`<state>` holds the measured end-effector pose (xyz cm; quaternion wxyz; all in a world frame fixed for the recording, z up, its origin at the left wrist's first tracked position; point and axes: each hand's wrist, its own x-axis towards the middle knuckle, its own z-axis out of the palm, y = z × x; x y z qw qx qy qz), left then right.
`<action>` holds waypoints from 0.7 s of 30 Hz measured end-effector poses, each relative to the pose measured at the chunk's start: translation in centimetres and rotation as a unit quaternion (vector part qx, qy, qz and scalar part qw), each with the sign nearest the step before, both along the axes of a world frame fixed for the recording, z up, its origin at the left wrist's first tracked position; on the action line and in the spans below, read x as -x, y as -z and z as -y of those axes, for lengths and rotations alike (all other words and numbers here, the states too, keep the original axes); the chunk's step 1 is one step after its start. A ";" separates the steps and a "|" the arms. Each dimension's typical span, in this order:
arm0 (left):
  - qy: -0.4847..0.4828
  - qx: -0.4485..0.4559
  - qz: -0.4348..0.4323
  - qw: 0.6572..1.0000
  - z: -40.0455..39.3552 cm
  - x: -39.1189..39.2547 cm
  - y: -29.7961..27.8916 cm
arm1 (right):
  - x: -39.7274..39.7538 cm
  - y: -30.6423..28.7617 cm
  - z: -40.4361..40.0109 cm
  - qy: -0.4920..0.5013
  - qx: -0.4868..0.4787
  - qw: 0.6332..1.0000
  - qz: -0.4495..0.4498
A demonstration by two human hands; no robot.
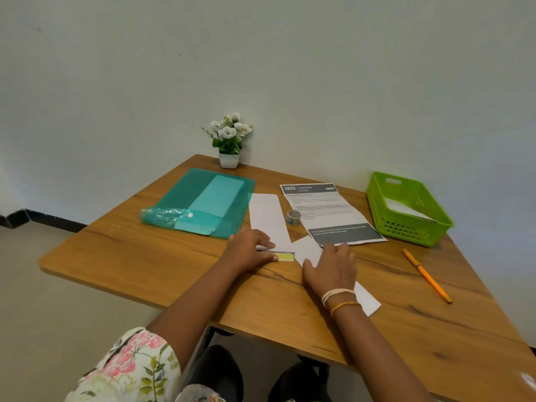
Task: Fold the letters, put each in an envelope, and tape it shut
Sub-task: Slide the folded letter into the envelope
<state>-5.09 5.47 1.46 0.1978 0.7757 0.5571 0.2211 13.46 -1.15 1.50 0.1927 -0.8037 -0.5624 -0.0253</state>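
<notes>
Head view: a teal folder (203, 201) lies toward the table's (145, 265) far-left corner. Mid-table, the left hand (249, 250) presses flat, holding nothing, pinning a folded letter (285, 256), likely to crease it. The right hand (330, 268) rests flat on an envelope (367, 300). Tape (293, 217), an unfolded letter (327, 213), then a green basket (406, 207) at the right edge.

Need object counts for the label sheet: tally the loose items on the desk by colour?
Green: 2, teal folder and lime basket
White: 3, blank envelope, printed letter, paper under the hands
Orange: 1, pencil
Grey: 1, tape roll
Total: 7
</notes>
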 end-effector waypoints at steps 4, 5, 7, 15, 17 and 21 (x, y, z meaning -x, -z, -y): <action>0.005 -0.008 -0.002 1.000 0.3 -0.2 0.1 | -1.7 -1.2 -1.0 0.063 0.113 0.990 -0.050; 0.004 -0.004 0.005 1.000 0.4 -0.2 0.1 | -1.9 -1.4 -1.3 0.060 0.129 0.988 -0.065; 0.007 0.002 0.019 1.000 0.3 -0.1 0.1 | -2.4 -1.8 -1.6 0.038 0.149 0.981 -0.115; 0.016 -0.016 0.036 0.999 0.2 0.3 0.8 | -3.7 -2.6 -1.0 -0.016 0.179 0.953 -0.242; 0.011 -0.050 0.021 0.998 0.7 0.1 0.9 | -4.2 -2.9 -0.7 -0.022 0.160 0.947 -0.277; 0.017 -0.115 -0.006 0.993 1.5 -0.3 0.8 | -4.5 -4.3 0.9 -0.034 0.104 0.899 -0.424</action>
